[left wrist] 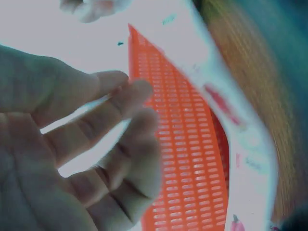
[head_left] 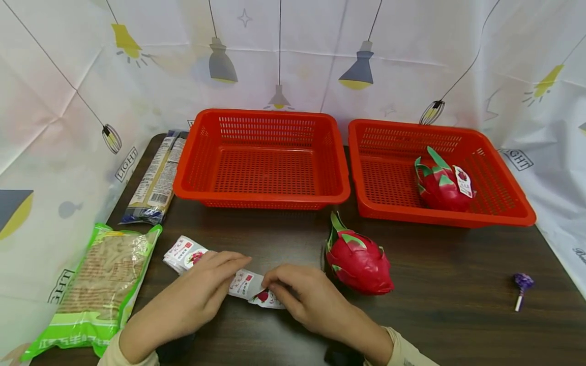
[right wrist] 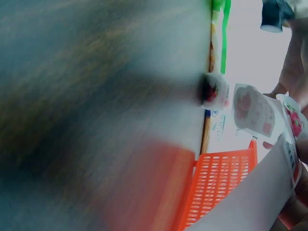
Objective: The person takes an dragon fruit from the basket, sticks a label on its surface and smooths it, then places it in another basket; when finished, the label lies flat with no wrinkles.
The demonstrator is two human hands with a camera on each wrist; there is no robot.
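Note:
A folded strip of white labels [head_left: 242, 283] printed with red dragon fruit runs across the table in the head view. My right hand [head_left: 311, 300] pinches the strip's right end between thumb and fingers. Over its middle lies my left hand [head_left: 197, 290], fingers loosely extended; the left wrist view shows thumb and fingertips close together with no label visible between them. In the right wrist view the strip [right wrist: 260, 113] bends beside the fingers. Right of my right hand rests an unlabelled dragon fruit [head_left: 359, 262]. Another dragon fruit [head_left: 441, 188], bearing a white label, sits in the right basket.
Two red plastic baskets, the left basket [head_left: 261, 201] and the right basket [head_left: 426, 217], stand at the back. A green-edged bag [head_left: 98, 274] and a long blue-ended packet [head_left: 155, 178] lie on the left. A purple lollipop [head_left: 523, 282] lies far right.

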